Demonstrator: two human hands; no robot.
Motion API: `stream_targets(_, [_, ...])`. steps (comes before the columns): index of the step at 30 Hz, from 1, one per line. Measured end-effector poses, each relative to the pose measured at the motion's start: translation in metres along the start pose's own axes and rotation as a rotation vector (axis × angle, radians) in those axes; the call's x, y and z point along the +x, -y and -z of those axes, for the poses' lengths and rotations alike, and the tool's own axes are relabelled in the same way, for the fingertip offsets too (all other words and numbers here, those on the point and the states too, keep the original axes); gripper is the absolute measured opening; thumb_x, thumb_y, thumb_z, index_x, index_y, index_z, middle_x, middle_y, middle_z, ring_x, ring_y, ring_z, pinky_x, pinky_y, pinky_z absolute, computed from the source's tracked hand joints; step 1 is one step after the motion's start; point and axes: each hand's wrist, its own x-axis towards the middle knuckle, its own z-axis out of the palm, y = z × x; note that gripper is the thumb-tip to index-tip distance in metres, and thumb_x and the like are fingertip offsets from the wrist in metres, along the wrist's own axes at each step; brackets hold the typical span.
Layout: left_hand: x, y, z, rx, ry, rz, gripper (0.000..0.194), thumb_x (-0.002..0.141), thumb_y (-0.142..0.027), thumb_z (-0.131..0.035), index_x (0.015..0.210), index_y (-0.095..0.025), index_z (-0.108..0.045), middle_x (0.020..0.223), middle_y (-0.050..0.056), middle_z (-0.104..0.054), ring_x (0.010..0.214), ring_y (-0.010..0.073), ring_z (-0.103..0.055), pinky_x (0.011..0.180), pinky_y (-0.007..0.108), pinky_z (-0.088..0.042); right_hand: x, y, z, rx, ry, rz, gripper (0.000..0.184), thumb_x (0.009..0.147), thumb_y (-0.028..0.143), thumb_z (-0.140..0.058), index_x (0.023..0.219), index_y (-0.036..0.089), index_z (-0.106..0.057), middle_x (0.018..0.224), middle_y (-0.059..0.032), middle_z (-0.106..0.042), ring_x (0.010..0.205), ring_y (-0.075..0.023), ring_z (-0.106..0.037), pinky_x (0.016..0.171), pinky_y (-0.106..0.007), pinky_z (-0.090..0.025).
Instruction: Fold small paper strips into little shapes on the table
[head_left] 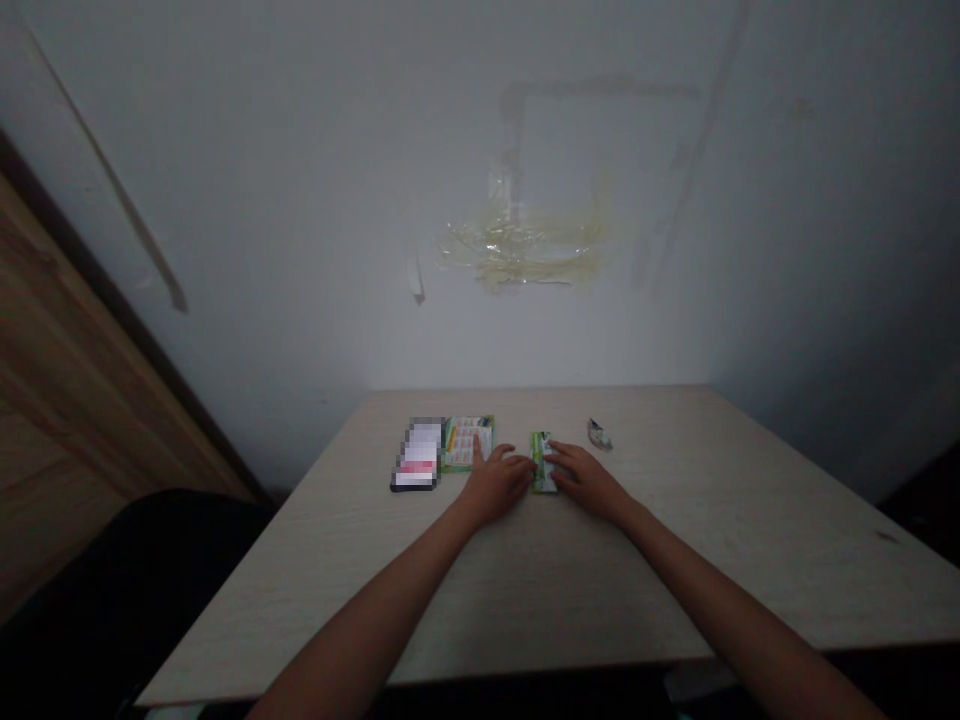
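1. Nearest is the pale, wood-grained rectangular table (562,600). Both bare forearms reach in over it from its near edge, probably so that the hands can work low and steady against its flat top.
2. The left hand (496,488) lies palm down with its fingers apart. One finger stretches out over the edge of the leaflet, while others reach to the left edge of the strip, perhaps to stop it sliding. Whether that outstretched finger presses down, I cannot tell.
3. The right hand (590,482) comes in from the other side, fingers slightly apart, the tips on the strip's right part. Neither hand seems to clamp anything; light pressure from above would suit something so thin.
4. Between the hands is the narrow green-and-white printed paper strip (541,482), flat on the table, its long sides running away from the person. That leaves each long side within a hand's reach.
5. Left of the left hand, a dark-edged phone with a blurred, pale screen (420,455) lies face up, readable from the seat. Just beside it is the colourful printed paper leaflet (459,440), also flat.
6. Beyond the right hand, apart from the strip, rests a small grey-and-white object (599,435), too unclear to name.
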Motion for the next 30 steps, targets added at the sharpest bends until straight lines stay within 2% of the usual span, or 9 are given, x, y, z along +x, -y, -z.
stream_targets(6, [0.0006, -0.0013, 0.0, 0.001, 0.002, 0.018, 0.029, 0.097, -0.041, -0.047, 0.121, -0.039, -0.064, 0.124, -0.003, -0.069, 0.13, 0.028, -0.045, 0.112, 0.072, 0.011, 0.0008, 0.0016, 0.0016, -0.039, 0.029, 0.007, 0.038, 0.092, 0.029, -0.056, 0.128, 0.022, -0.063, 0.142, -0.0115, -0.054, 0.131, -0.0266, -0.05, 0.111, -0.049, -0.039])
stream_targets(23, [-0.001, -0.001, -0.0011, -0.014, 0.017, 0.027, 0.03, 0.096, -0.04, -0.05, 0.123, -0.039, -0.064, 0.128, -0.001, -0.067, 0.132, 0.0283, -0.044, 0.112, 0.072, 0.007, 0.002, 0.0047, 0.0023, -0.145, 0.051, 0.037, 0.039, 0.092, 0.026, -0.055, 0.129, 0.023, -0.063, 0.142, -0.0123, -0.054, 0.129, -0.0261, -0.051, 0.109, -0.047, -0.041])
stream_targets(30, [-0.0004, 0.0003, -0.0025, -0.031, 0.038, 0.034, 0.03, 0.096, -0.039, -0.051, 0.124, -0.04, -0.061, 0.132, -0.002, -0.064, 0.134, 0.0296, -0.041, 0.108, 0.076, 0.01, 0.0028, 0.01, 0.0032, -0.208, 0.072, 0.031, 0.041, 0.092, 0.025, -0.053, 0.132, 0.025, -0.061, 0.142, -0.0118, -0.053, 0.128, -0.026, -0.05, 0.109, -0.047, -0.041])
